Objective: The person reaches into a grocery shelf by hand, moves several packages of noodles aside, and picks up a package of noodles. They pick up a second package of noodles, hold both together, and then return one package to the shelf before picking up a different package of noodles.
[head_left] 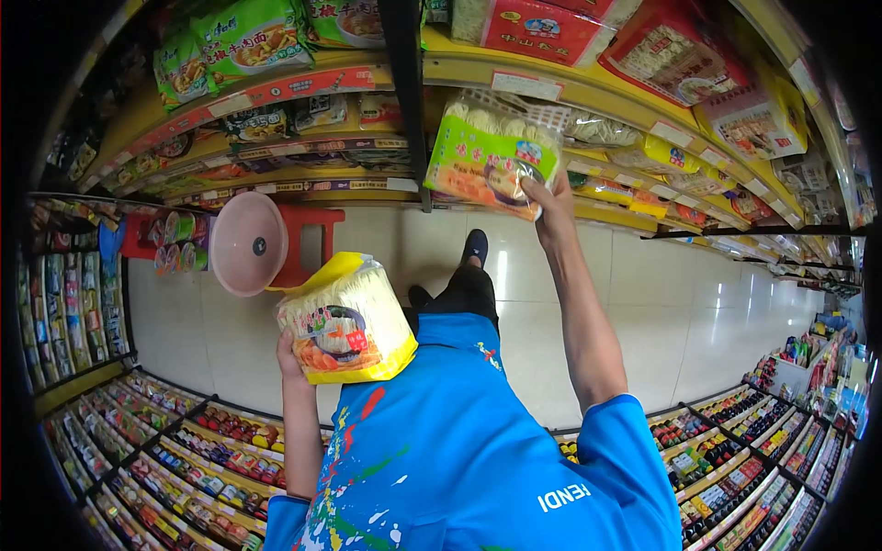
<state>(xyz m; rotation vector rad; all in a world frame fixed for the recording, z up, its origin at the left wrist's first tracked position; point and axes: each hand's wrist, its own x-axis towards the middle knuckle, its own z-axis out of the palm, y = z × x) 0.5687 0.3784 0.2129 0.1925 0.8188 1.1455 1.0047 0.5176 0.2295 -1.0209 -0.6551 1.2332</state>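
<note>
My left hand (290, 356) grips the lower left side of a yellow noodle pack (347, 323), which is held against the front of my blue shirt. Further up and to the right, my right hand (548, 204) is closed on the lower right corner of a green noodle pack (494, 158). That pack has a clear checked top and stands in front of the shelf edge. The fingers of my left hand are mostly hidden behind the yellow pack.
Noodle shelves (588, 90) run across the top. A pink basin (248, 244) rests by a red stool (317, 241), with cup containers (181, 241) beside it. Shelves of bottles (207, 468) stand at the bottom. Tiled floor (533, 266) lies between.
</note>
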